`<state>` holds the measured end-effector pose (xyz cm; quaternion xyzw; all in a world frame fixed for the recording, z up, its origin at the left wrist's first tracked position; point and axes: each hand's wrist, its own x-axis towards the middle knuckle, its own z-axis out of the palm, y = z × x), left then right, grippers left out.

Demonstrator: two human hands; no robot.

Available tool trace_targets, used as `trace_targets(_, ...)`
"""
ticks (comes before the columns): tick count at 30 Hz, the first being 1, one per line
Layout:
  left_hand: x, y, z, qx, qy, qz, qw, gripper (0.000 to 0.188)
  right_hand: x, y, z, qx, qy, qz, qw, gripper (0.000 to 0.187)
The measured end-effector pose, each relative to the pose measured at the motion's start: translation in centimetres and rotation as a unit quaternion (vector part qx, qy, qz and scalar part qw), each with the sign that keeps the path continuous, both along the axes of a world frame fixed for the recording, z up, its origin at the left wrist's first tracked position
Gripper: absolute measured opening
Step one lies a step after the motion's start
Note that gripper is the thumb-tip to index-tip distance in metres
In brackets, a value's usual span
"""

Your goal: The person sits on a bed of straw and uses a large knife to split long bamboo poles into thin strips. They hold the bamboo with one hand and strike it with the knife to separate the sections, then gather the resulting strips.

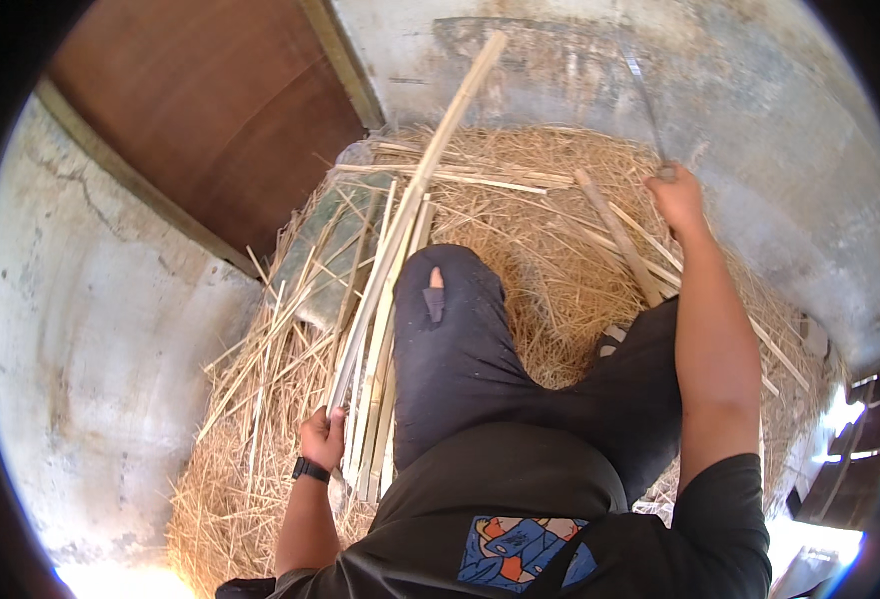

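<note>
The left hand [321, 437] grips the near end of a long pale strip of split bamboo or wood [440, 140], which slants forward from it, past the bent knee. The right hand [677, 200], well ahead and to the right, is clenched around the handle of a thin, long-bladed knife [642, 95] pointing away; the blade is blurred and apart from the strip.

Just right of the left hand, more cut strips [372, 439] lie bunched against the left thigh [450, 319]. The far end of the long strip has no visible support, so it could twist or swing under a stroke, with only that one grip steadying it. A blade glancing off could reach the left fingers or the left knee, which is bare through a tear in the trousers [433, 305]. The loose bunch might also slide.

Between and beyond the hands, straw-like shavings [550, 270] hide the floor; a thick stick [614, 230] lies among them, short of the right hand. Ahead of the left hand is a dull green sheet or sack [310, 250] under scattered slivers. Farther off stand a brown door or panel [210, 110] and stained, pale walls [580, 80].
</note>
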<state>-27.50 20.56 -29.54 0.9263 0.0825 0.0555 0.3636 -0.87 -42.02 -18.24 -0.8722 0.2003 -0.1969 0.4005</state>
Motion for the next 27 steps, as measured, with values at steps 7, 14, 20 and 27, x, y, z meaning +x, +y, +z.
trace_targets(7,0.9,2.4,-4.8,0.004,0.015,0.1,0.995,0.048,-1.1,2.8,4.8,0.206,-0.117,0.003,0.972,0.026)
trace_targets(14,0.8,1.6,-6.5,0.076,0.059,0.122,0.988,0.053,-1.5,0.1,3.0,0.18,-0.057,0.022,0.982,0.024)
trace_targets(20,2.2,2.5,-10.4,0.078,0.073,0.112,0.988,0.056,-1.9,-0.1,0.2,0.27,-0.017,0.004,0.963,0.02)
trace_targets(27,3.0,5.8,-16.9,0.108,0.221,0.085,0.966,0.081,-0.3,-0.3,-1.4,0.389,0.017,-0.035,0.92,0.018)
